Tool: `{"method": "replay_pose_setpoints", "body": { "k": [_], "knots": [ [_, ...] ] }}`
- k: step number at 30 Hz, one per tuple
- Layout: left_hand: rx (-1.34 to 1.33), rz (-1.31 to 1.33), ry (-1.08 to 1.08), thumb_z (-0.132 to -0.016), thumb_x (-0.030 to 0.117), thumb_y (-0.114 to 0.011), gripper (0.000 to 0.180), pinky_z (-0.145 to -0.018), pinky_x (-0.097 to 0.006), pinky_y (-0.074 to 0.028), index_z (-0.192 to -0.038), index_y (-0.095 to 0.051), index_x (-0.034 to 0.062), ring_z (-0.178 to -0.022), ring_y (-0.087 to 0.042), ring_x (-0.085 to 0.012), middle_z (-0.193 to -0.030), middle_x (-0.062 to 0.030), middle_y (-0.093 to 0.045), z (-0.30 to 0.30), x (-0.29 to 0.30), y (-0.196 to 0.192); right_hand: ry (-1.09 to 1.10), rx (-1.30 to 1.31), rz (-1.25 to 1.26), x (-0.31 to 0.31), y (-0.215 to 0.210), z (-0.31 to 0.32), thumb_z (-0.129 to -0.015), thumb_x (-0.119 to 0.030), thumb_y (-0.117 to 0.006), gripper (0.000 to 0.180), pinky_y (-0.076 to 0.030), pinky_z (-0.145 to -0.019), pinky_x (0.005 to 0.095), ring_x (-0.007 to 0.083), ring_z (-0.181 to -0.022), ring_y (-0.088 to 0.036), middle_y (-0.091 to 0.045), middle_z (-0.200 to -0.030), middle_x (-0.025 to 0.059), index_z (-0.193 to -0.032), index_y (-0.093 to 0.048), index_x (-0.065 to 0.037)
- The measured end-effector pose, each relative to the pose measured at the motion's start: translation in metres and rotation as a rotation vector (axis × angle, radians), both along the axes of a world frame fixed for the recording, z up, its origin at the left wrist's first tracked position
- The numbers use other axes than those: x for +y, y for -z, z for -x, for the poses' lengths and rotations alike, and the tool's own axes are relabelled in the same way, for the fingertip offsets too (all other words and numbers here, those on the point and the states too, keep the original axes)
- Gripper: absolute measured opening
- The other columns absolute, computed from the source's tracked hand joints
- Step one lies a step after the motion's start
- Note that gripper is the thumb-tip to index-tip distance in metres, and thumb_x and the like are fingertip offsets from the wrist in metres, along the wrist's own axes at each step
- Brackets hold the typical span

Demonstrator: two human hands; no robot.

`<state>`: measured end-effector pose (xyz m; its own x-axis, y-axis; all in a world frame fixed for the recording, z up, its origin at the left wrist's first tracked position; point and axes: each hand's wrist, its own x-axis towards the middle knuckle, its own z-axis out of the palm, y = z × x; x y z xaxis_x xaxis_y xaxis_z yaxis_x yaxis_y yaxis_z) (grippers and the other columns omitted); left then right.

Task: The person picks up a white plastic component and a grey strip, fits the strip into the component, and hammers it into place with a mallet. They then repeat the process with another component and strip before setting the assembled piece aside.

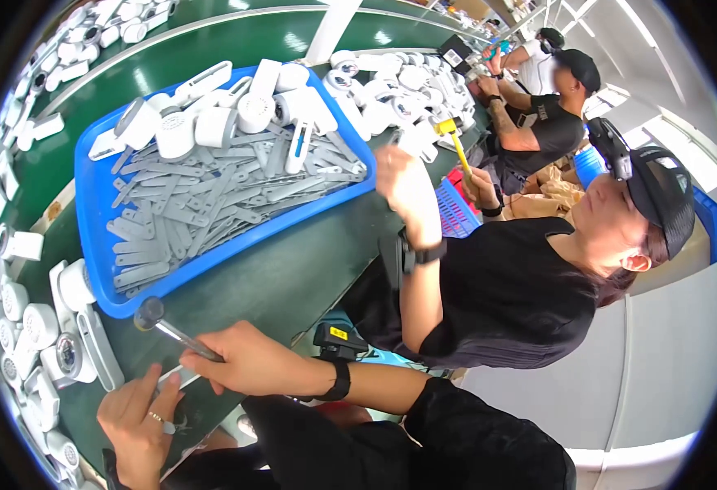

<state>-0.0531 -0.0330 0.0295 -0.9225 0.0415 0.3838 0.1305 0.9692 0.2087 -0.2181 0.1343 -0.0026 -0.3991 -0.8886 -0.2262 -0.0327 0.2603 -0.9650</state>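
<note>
The hammer has a thin, shiny metal rod and a fat, round head. The head looks gray and a bit see-through. It is up over the green table, just below the near corner of the blue tray. The right hand is closed around the rod, so the other end of the hammer is hidden.

Just below, a thin, pale piece peeks out between the two hands. Fingers cover much of it, so its full shape is hard to make out. The left hand is down low, fingers reaching out and a little bent, with a ring on one. I can't tell if it grips the pale piece.

The tray is full of flat gray strips. They lie across each other, so the bottom ones are hidden. White parts with round ends sit on top at the far side. More lie on the table to the left, and the dark round edge of the view cuts some off.

To the right is a person in a black top. That person's raised hand is too bright and blurry to see well.
</note>
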Motion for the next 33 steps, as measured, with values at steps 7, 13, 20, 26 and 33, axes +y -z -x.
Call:
{"method": "replay_pose_setpoints", "body": {
  "k": [7,13,20,26,33],
  "knots": [
    [-0.018,0.04,-0.015,-0.072,0.011,-0.071,0.036,-0.057,-0.032,-0.05,-0.108,-0.076,0.0149,-0.076,-0.067,-0.0165,-0.1,-0.0029,-0.071,-0.007,0.002,0.008,0.025,-0.106,-0.139,0.004,0.007,0.001,-0.105,-0.034,-0.063,0.03,-0.039,-0.044,0.0245,0.0048,-0.046,-0.05,-0.067,-0.064,-0.0008,-0.111,-0.073,-0.006],
    [0.032,0.062,-0.118,-0.068,0.011,-0.073,0.045,-0.054,-0.031,-0.048,-0.113,-0.076,0.0137,-0.074,-0.067,-0.0167,-0.102,-0.0028,-0.071,-0.02,0.007,0.006,0.037,-0.211,-0.2,-0.01,-0.019,0.0,-0.105,-0.025,-0.063,0.029,-0.028,-0.038,0.0217,0.002,-0.041,-0.041,-0.065,-0.065,0.0029,-0.117,-0.072,0.0],
    [0.027,0.068,-0.092,-0.071,0.01,-0.069,0.049,-0.057,-0.03,-0.049,-0.12,-0.073,0.0137,-0.075,-0.066,-0.0152,-0.105,-0.0016,-0.07,-0.019,0.002,0.012,0.11,-0.167,-0.145,0.001,-0.028,-0.01,-0.108,-0.024,-0.056,0.033,-0.029,-0.039,0.0215,0.0028,-0.04,-0.041,-0.063,-0.067,0.0032,-0.129,-0.065,0.0],
    [0.063,0.088,-0.108,-0.073,0.009,-0.067,0.048,-0.056,-0.03,-0.047,-0.12,-0.073,0.0135,-0.072,-0.063,-0.0146,-0.103,-0.0007,-0.069,-0.023,0.004,0.013,0.078,-0.254,0.001,0.045,-0.048,-0.016,-0.114,-0.036,-0.033,0.053,-0.032,-0.038,0.022,0.0079,-0.038,-0.037,-0.043,-0.064,0.0002,-0.152,-0.039,0.0],
    [0.012,0.086,-0.085,-0.073,0.006,-0.067,0.048,-0.056,-0.031,-0.047,-0.121,-0.072,0.0119,-0.071,-0.062,-0.015,-0.102,-0.0008,-0.067,-0.02,0.005,0.011,0.047,-0.196,-0.142,0.068,-0.056,-0.02,-0.114,-0.033,-0.037,0.052,-0.034,-0.04,0.0215,0.0072,-0.042,-0.04,-0.045,-0.064,0.0002,-0.154,-0.039,0.0]
  ]
}}
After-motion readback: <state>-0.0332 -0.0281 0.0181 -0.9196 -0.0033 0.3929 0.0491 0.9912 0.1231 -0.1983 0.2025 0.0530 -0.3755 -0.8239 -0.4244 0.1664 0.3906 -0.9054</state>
